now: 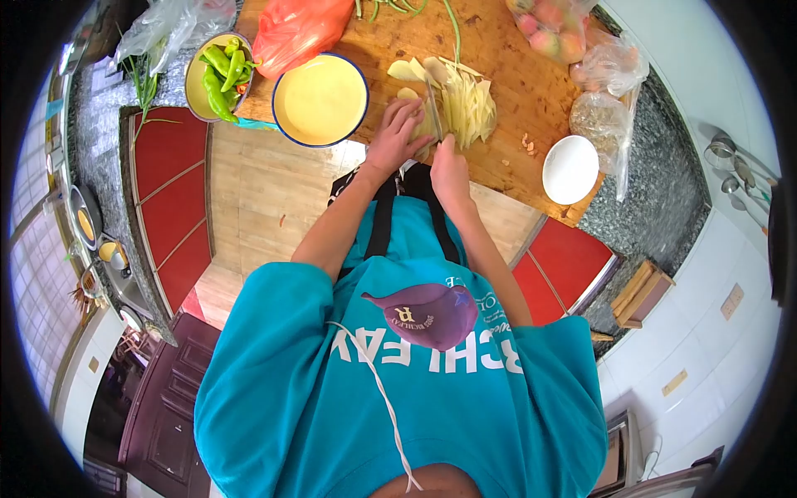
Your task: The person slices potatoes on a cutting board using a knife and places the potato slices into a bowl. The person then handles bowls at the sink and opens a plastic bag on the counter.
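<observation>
My right hand is closed around the handle of a knife, whose blade points away from me over the wooden board. To the right of the blade lies a heap of thin pale slices. Pale rounded slices lie beyond my fingers, left of the knife tip. My left hand rests with spread, bent fingers on pale slices just left of the blade; its fingertips partly cover them. A cream bowl with a blue rim stands left of my left hand.
A bowl of green peppers and a red plastic bag are at the upper left. To the right are a white bowl, small brown bits and bags of round fruit. Green stalks lie at the far edge.
</observation>
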